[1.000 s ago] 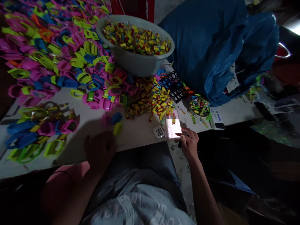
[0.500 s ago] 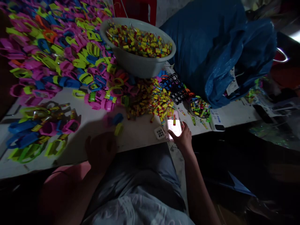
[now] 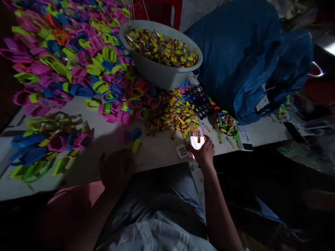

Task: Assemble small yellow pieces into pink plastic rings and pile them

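My right hand [image 3: 205, 153] is wrapped round the lower part of a phone [image 3: 196, 141] with a lit screen, the thumb at its left edge and the fingers at its right. A small yellow and red candy tube [image 3: 199, 136] lies over the screen. Just left of the phone is a white case with dark marks [image 3: 181, 151]. My left hand [image 3: 117, 169] rests in deep shadow at the table's front edge; its fingers are too dark to make out. Near it lie a blue piece [image 3: 135, 134] and a yellow-green piece [image 3: 136, 146] of plastic.
Toy watches in pink, yellow and blue [image 3: 78, 73] are heaped at the left, with a smaller group [image 3: 28, 153] in front. A grey basin [image 3: 159, 75] holds many candy tubes; more tubes [image 3: 180, 115] spill beside a black crate [image 3: 200, 101]. A big blue bag [image 3: 235, 62] stands behind.
The whole view has shifted slightly, so things on the table appear further right. My right hand covers a bit more of the phone's screen. My left hand stays at the table edge.
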A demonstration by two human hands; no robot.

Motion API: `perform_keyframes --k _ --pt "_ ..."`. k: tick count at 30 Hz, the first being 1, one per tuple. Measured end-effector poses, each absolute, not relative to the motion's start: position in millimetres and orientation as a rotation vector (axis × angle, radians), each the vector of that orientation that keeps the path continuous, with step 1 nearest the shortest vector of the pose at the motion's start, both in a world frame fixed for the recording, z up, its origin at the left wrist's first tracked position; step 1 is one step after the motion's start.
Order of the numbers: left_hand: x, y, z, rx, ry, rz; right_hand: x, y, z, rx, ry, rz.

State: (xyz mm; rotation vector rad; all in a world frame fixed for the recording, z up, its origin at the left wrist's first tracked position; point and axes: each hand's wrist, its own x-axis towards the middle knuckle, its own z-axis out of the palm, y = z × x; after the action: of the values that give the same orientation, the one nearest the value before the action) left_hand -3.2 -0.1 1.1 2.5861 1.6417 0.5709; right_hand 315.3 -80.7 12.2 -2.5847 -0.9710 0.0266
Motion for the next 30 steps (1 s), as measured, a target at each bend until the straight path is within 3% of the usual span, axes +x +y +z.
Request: perform_keyframes --k 15,30 --pt "-4 -2 9 2.494 1.624 0.517 319 -83 16 -2.659 -1.002 0.073" --pt "4 17 11 2.079 1.586 0.810 315 -91 36 -2.626 -1.430 0.065"
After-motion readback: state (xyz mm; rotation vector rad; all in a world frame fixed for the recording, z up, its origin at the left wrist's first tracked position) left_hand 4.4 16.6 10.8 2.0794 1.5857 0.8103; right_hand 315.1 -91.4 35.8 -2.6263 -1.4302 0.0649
